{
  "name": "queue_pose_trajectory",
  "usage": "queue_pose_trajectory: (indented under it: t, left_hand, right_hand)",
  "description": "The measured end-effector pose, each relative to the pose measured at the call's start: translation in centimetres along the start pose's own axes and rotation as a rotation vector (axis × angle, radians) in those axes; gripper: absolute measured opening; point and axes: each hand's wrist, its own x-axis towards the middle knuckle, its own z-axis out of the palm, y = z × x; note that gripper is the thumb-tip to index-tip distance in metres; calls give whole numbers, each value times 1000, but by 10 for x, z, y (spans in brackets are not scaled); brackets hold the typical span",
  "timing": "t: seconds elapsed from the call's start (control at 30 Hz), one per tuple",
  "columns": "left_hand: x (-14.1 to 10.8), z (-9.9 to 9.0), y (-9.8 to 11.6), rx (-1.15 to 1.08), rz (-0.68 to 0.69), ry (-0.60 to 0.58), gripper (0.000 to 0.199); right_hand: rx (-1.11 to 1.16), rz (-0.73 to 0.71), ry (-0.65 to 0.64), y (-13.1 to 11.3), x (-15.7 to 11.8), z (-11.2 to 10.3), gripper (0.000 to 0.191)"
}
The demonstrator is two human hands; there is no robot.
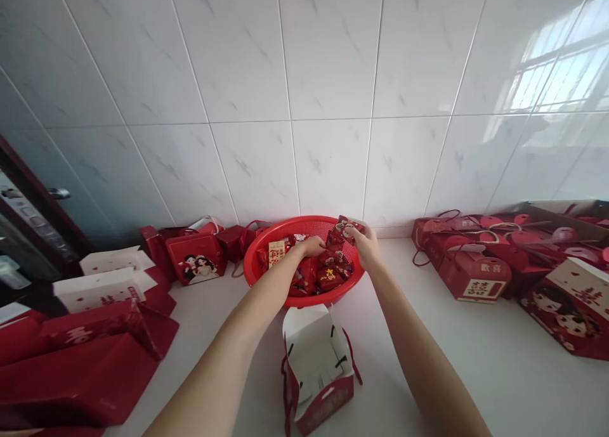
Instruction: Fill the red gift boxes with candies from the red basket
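In the head view, both bare forearms stretch forward over the white counter (385,373) and converge on a red basket (249,264) against the tiled wall; the left hand (311,246) bends inward, dipping over the middle of the basket, while the right hand (367,245) comes in above its right rim. The right thumb and fingers are clamped on a red packet (349,224), which sits at the basket's back right edge; the left fingers touch the red wrappers below, and whether they are closed on one I cannot tell. The basket holds more red packets and a gold packet (276,253) at its left. Just in front stands an open box (314,354), pale inside, with its red cords hanging at the sides
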Motion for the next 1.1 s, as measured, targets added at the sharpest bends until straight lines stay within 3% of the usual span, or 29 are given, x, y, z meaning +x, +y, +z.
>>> queue_pose_trajectory:
  t: [0.13, 0.23, 0.5, 0.97, 1.1]
  left_hand:
    - [47, -11, 28, 15, -1, -27, 37]
    - [59, -18, 37, -18, 28, -8, 23]
    - [52, -24, 44, -194, 160, 97, 7]
    - [56, -27, 47, -72, 168, 215, 31]
    - [49, -31, 48, 44, 166, 109, 18]
  right_hand:
    - [29, -16, 7, 3, 2, 1, 25]
    - [43, -13, 32, 5, 4, 0, 26]
    - [72, -5, 3, 5, 4, 0, 23]
    - [59, -24, -3, 3, 1, 3, 24]
    - [38, -33, 2, 4, 3, 2, 25]
